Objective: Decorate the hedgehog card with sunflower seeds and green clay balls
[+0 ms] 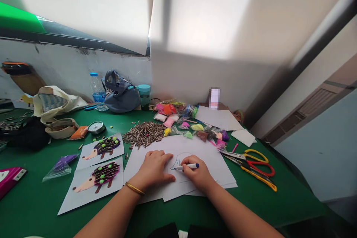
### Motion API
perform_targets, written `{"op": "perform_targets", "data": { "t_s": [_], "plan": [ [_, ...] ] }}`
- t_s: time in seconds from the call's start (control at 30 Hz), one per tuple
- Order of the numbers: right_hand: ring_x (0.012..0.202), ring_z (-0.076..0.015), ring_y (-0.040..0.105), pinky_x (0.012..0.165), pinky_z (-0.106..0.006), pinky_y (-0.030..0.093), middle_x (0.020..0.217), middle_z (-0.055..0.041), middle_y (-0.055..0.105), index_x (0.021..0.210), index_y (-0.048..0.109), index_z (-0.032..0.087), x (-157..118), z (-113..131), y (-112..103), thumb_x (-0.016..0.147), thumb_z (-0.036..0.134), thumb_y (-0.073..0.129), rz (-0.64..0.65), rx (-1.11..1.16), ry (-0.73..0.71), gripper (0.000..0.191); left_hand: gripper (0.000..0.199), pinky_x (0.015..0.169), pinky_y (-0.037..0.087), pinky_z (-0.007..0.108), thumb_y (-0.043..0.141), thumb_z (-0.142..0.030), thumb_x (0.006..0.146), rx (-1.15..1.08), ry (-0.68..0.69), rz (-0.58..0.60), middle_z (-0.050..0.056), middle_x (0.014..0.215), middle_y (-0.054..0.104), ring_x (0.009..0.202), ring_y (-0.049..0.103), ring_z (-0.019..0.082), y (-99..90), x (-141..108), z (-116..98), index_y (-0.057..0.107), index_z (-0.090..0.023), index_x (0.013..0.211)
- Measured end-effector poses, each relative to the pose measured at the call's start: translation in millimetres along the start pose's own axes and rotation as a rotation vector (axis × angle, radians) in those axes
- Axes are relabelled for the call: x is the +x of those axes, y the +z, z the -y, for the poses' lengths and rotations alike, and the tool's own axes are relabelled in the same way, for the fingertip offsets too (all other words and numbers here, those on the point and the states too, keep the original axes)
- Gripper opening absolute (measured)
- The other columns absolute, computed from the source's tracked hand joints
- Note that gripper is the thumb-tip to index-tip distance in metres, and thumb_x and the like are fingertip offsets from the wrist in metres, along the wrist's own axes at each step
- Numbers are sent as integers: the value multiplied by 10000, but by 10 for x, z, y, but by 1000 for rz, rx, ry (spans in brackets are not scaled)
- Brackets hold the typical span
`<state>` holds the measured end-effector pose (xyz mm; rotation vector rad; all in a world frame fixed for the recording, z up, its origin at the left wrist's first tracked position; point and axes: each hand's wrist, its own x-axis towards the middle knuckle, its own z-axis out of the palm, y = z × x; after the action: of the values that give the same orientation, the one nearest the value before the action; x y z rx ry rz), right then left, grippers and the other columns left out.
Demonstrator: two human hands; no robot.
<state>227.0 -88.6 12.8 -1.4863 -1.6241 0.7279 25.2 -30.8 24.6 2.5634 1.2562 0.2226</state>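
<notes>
White paper sheets (214, 156) lie overlapping on the green table. My right hand (197, 174) is closed around a white marker (190, 166) with a dark blue end, its tip touching the top sheet at a thin blue outline (182, 155). My left hand (156, 169) rests on the sheets left of the outline, thumb and fingers spread, holding nothing; a gold bangle circles its wrist. To the left are two cards with hedgehog pictures (104, 146) (96, 180), with dark purple bodies and green dots.
A pile of striped seeds (145, 133) sits behind my left hand. Bags of coloured clay (169, 111) stand at the back. Scissors (255, 163) with yellow and red handles lie at right. Left are a round tin (96, 127), an orange packet (79, 132) and a purple packet (61, 165).
</notes>
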Motion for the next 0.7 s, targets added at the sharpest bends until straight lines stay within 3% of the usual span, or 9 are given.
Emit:
{"op": "perform_targets", "data": {
  "t_s": [0.33,0.7],
  "plan": [
    [822,-219,636,757,-315,462,828,-42,699,790,672,201,10,-70,-33,815,274,535,-38,101,56,158,787,973,320,441,768,-660,581,-9,0,-5,68,1118,630,1078,544,302,13,-4,8,588,-304,1259],
    [800,-207,638,751,-301,453,797,-22,701,741,681,208,15,-43,-4,781,219,544,-17,26,23,143,779,974,315,431,754,-656,594,-10,-6,8,62,1112,627,1080,542,305,-5,-2,-3,579,-312,1271]
  ]
}}
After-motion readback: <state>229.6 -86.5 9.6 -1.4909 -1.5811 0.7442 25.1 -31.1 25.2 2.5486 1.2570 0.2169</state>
